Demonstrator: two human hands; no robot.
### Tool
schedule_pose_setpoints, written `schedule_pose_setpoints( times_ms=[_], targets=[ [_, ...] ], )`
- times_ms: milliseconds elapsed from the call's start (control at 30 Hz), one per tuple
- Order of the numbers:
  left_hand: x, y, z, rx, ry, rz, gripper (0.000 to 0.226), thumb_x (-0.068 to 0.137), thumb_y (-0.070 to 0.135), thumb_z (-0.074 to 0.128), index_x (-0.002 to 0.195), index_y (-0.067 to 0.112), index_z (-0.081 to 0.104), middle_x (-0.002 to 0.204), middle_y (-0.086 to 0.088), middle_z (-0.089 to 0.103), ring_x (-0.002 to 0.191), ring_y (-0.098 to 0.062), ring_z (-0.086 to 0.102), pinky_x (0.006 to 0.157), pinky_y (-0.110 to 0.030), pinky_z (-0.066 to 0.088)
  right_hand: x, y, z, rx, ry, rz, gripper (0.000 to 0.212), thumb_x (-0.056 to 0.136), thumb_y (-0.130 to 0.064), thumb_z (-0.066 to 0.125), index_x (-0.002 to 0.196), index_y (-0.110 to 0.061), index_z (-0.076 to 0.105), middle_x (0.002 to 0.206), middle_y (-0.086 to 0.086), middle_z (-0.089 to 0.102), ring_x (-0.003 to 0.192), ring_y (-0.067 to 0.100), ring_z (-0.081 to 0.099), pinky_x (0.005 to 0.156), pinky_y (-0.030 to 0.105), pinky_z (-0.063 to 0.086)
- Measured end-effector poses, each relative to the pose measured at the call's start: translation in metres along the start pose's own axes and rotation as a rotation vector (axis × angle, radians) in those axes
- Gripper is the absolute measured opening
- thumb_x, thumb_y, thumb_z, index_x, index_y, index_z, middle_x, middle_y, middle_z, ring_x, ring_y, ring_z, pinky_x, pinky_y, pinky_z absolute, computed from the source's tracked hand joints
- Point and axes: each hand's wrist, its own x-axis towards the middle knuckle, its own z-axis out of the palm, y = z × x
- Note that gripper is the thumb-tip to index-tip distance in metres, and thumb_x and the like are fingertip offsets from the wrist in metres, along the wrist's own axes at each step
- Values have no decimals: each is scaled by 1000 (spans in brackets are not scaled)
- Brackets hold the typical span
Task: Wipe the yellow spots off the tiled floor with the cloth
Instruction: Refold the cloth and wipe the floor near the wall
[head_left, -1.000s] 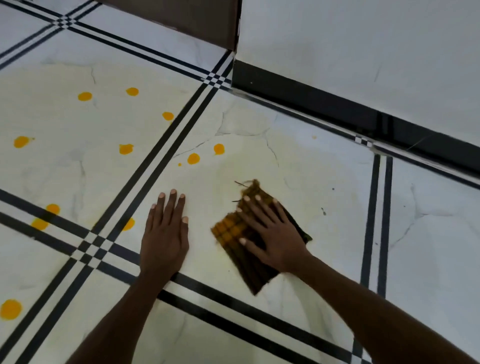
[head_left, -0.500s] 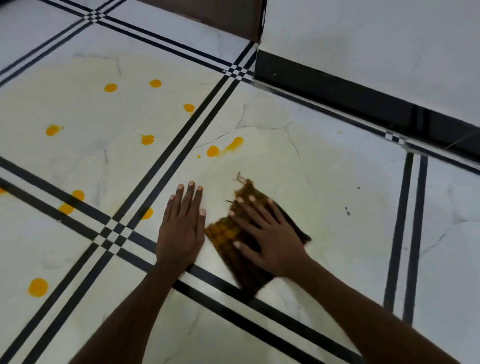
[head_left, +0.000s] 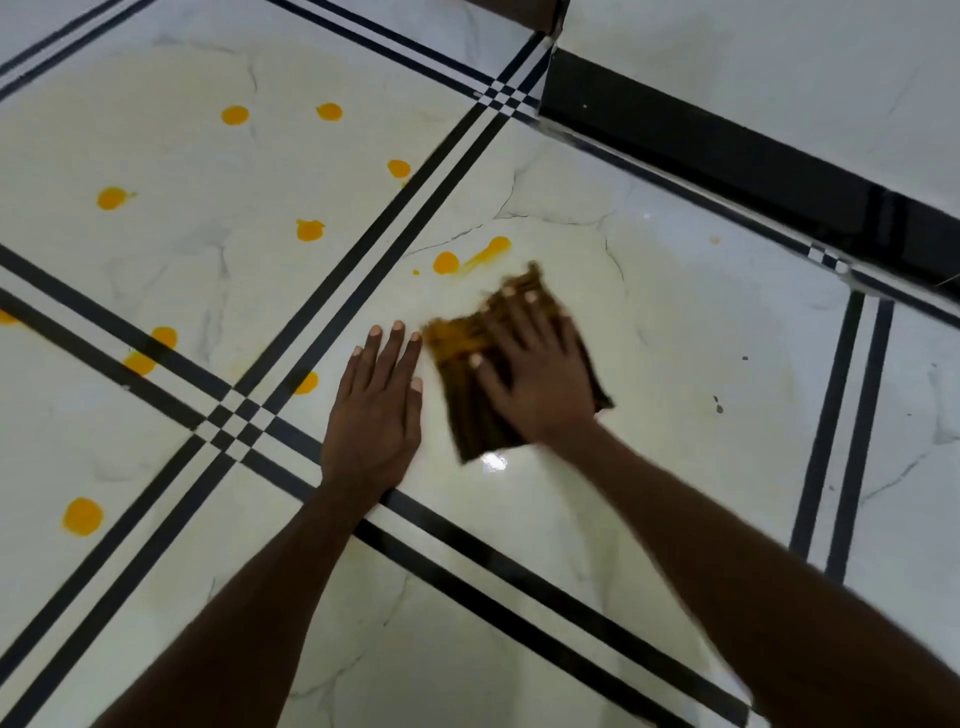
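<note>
the cloth (head_left: 467, 358) is lying flat on the tiled floor (head_left: 675, 322), on the tile bordered by the black skirting (head_left: 727, 156) at the far edge and by double black grout lines on the near and left edges. the right hand (head_left: 540, 379) is pressing down on it with fingers spread and straight, not curled round it. the left hand (head_left: 376, 410) is resting flat on the bare tile just beside the cloth, fingers straight, holding nothing.

handling judgement: the cloth is appearing soft, light and folded, likely damp and stained yellow; a flat palm across its middle is keeping the folds together, while the glossy tile is probably letting it slide easily.

yellow spots (head_left: 447, 262) are sitting just beyond the cloth's far edge, one smeared; more are lying on the left tiles.

no brands, labels or writing are showing.
</note>
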Motion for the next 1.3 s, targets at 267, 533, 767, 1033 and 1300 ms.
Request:
schedule_pose_setpoints(
  times_ms=[267, 533, 767, 1033, 1300],
  targets=[
    [-2, 3, -2, 3, 0, -15, 56, 110, 33, 22, 165, 21, 18, 174, 1, 10, 161, -17, -1, 131, -43, 11, -119, -36, -10, -7, -54, 37, 59, 106, -48, 36, 162, -27, 37, 175, 7, 16, 163, 31, 10, 129, 60, 10],
    [-7, -12, -33, -291, 119, -115, 51, 111, 26, 30, 161, 18, 31, 170, -2, 25, 160, -14, 10, 131, -38, 12, 52, 28, 1, -12, -35, -5, 61, 106, -50, 26, 161, -27, 39, 171, 6, 30, 159, 32, 24, 126, 62, 18],
    [-42, -116, -57, -15, 190, -356, 57, 109, 33, 24, 161, 11, 28, 170, -5, 24, 160, -21, 12, 131, -40, 11, 152, -5, 10, 16, -90, 82, 67, 105, -52, 17, 167, -27, 19, 176, 8, 12, 163, 33, 7, 129, 61, -1],
    [-45, -122, -55, -3, 167, -381, 57, 109, 33, 25, 164, 17, 22, 172, 1, 19, 161, -14, 7, 131, -41, 13, 80, -131, 26, 20, -120, -427, 59, 108, -49, 26, 163, -29, 33, 173, 3, 25, 162, 28, 18, 128, 58, 15],
    [-40, -123, -52, 12, 184, -355, 58, 108, 28, 29, 163, 15, 22, 172, 0, 17, 161, -15, 4, 131, -39, 11, 97, -44, 11, -44, -118, -336, 66, 106, -61, 21, 165, -33, 25, 175, 2, 20, 162, 28, 14, 128, 62, 13]
  ],
)
